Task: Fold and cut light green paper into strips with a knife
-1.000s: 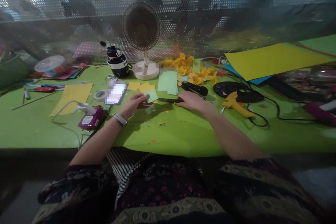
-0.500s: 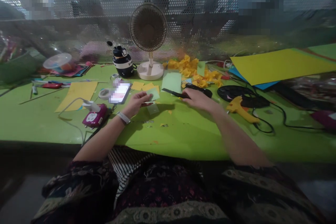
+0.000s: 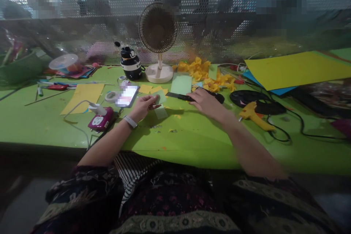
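My left hand (image 3: 145, 106) pinches a small pale green paper piece (image 3: 161, 97) between thumb and fingers. Another pale green piece (image 3: 161, 112) is just below it, close to the table. My right hand (image 3: 204, 102) is low over the table, its fingers curled on the end of a long black utility knife (image 3: 179, 96). The knife lies nearly flat, its tip pointing left toward my left hand; the end under my fingers is hidden. Behind the knife lies a larger pale green sheet (image 3: 181, 83). Yellow paper squares (image 3: 146, 88) lie beyond my left hand.
A yellow glue gun (image 3: 256, 117) with its cord and a black reel-like disc (image 3: 255, 101) lie on the right. A fan (image 3: 159, 73), a dark bottle (image 3: 131, 67) and crumpled orange paper (image 3: 197, 69) stand behind. Left are a phone (image 3: 128, 96) and purple power socket (image 3: 101, 120).
The knife has come down from a raised slant to nearly flat on the table, with my right hand lowered over it. My left hand still pinches the paper. The view has shifted slightly.
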A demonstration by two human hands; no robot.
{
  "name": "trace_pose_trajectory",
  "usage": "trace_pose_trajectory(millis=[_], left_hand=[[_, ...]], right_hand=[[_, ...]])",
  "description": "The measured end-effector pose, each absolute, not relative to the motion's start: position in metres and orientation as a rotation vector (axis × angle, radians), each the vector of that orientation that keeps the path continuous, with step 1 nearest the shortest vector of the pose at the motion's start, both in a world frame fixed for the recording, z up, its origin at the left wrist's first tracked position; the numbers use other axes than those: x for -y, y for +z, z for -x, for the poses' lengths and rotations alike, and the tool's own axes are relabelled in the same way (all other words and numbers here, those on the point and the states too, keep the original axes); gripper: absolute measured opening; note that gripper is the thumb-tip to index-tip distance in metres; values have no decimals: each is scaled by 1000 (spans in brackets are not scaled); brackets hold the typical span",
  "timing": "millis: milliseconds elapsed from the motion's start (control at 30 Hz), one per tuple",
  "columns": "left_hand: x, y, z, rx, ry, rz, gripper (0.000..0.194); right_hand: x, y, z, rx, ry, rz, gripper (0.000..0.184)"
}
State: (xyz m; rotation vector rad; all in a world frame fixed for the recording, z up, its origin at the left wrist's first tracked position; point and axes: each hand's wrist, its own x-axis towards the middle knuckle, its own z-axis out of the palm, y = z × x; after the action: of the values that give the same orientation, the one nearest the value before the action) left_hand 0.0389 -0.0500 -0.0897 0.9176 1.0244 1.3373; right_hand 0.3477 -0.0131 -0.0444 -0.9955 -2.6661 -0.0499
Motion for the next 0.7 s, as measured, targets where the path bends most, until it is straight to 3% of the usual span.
trace_pose_trajectory(millis=[700], left_hand=[[52,-86,-41,-1011,1349,-924,50]], right_hand=[[24,-35,-345,2704,-82,1009,40]])
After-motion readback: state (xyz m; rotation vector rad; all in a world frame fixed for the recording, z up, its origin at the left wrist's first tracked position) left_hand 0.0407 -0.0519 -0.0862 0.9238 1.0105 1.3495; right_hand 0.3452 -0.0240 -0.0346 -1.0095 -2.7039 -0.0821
